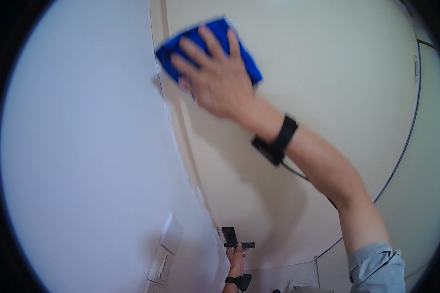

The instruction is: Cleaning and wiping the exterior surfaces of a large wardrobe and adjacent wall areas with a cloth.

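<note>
My right hand (219, 80) is raised high, its fingers spread over a folded blue cloth (249, 63) and pressing it flat on a cream door (298, 63). Both are near the door's left edge, and the hand is slightly blurred. Far below, my left hand (236, 256) is at a black lever door handle (248, 245), fingers closed around its lever. A black plate (228, 235) rises beside the lever. Black straps with small boxes sit on both wrists.
A pale wall (83, 122) fills the left side, bordering the door frame (181, 122). White switch plates (159, 263) are on it low down. A dark seam (401, 156) curves along the door's right side, with a pale panel (420, 195) beyond.
</note>
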A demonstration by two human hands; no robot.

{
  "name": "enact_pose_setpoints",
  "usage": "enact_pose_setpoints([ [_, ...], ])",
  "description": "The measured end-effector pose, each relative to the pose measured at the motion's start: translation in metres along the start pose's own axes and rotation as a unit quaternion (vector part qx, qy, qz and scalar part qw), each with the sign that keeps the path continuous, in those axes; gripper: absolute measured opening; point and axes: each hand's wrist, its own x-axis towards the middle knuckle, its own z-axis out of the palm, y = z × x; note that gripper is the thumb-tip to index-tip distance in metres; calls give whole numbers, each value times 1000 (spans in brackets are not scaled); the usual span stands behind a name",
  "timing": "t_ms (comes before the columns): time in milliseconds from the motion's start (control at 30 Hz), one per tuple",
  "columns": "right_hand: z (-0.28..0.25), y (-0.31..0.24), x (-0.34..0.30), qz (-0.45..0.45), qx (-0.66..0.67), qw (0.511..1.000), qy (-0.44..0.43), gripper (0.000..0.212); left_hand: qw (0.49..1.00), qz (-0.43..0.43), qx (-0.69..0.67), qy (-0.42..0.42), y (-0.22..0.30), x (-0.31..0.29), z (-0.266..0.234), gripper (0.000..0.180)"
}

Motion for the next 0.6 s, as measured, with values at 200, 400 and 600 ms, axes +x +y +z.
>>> enact_pose_setpoints([
  [200, -29, -111, -170, -19, 168, 966, -196, 51, 997, -69, 28, 13, 3, -4, -4, 22],
  [400, -62, -160, -302, -79, 154, 926, -337, 60, 968, 51, 245, 16, 41, -35, -1, 21],
  [600, -52, -160, -259, -42, 193, 947, -254, 45, 813, 527, 220, 115, 202, -45, 57, 18],
])
